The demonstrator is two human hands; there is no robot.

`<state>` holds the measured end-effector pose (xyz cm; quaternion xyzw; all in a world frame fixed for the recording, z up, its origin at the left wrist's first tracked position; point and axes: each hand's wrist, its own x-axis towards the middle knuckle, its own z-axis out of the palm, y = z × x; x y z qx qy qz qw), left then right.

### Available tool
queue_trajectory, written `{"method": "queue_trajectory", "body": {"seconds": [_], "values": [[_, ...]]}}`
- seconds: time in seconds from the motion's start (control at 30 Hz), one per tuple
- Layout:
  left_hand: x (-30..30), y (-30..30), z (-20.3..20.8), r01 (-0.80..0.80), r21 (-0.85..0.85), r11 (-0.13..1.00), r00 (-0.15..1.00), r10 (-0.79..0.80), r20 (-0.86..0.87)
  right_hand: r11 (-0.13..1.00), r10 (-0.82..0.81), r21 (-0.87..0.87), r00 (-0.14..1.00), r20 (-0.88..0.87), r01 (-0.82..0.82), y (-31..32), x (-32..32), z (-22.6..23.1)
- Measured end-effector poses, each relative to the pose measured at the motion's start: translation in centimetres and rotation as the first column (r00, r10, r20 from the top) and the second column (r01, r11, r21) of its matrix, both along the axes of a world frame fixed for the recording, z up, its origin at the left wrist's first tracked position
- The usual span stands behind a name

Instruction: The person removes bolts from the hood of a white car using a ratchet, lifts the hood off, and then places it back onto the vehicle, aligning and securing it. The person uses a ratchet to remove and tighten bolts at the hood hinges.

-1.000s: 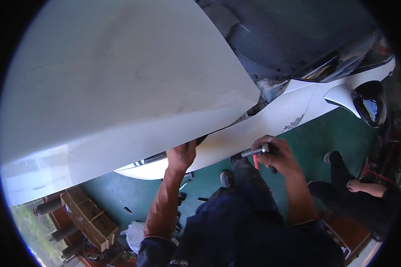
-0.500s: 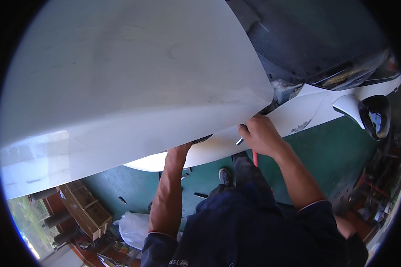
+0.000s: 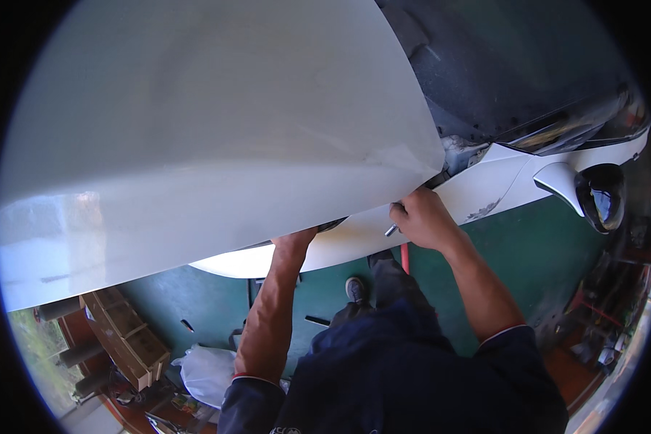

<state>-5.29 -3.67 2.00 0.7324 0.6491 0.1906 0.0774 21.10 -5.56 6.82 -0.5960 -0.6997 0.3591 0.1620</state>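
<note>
A car's white hood (image 3: 217, 130) is raised in front of me and covers the upper left. My right hand (image 3: 421, 215) is closed near the hood's rear corner, above the white fender (image 3: 369, 230). From its fist sticks a short, shiny metal rod-like tool (image 3: 391, 231), pointing down and left; the rest of it is hidden in the hand. My left hand (image 3: 294, 237) reaches under the hood's lower edge, beside a dark opening. Its fingers are out of sight, so I cannot tell what they touch.
A side mirror (image 3: 602, 197) juts out at the right, and scraped paint (image 3: 484, 210) marks the panel before it. A red hose-like piece (image 3: 405, 258) hangs below the fender. On the green floor lie a white plastic bag (image 3: 206, 372), cardboard boxes (image 3: 126, 336) and small dark tools (image 3: 317, 320).
My view has shifted slightly, so the boxes and bag sit further left. Both hands keep nearly the same places at the car, and the metal tool remains in my right fist.
</note>
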Motion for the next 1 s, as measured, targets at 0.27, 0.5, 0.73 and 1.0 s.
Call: {"method": "queue_trajectory", "body": {"seconds": [0.27,0.5,0.73,1.0], "values": [[0.7,0.1,1.4,-0.072,-0.161,0.984,0.996,0.062,-0.064,0.998,0.031,0.043,0.979,0.204,-0.041,-0.2,-1.2,-0.2],[1.2,0.7,2.1,-0.120,-0.165,0.979,0.992,0.112,-0.059,0.999,0.027,0.035,0.961,0.275,-0.038,-1.0,-1.6,0.0],[0.2,1.1,0.3,-0.163,-0.203,0.965,0.986,0.165,-0.006,0.996,0.062,0.040,0.966,0.251,-0.074,-0.6,-1.3,0.3],[-0.4,1.3,-0.4,-0.182,-0.012,0.983,0.931,0.176,0.318,0.996,-0.043,0.085,0.978,0.202,0.026,-1.0,-1.7,0.0]]}}
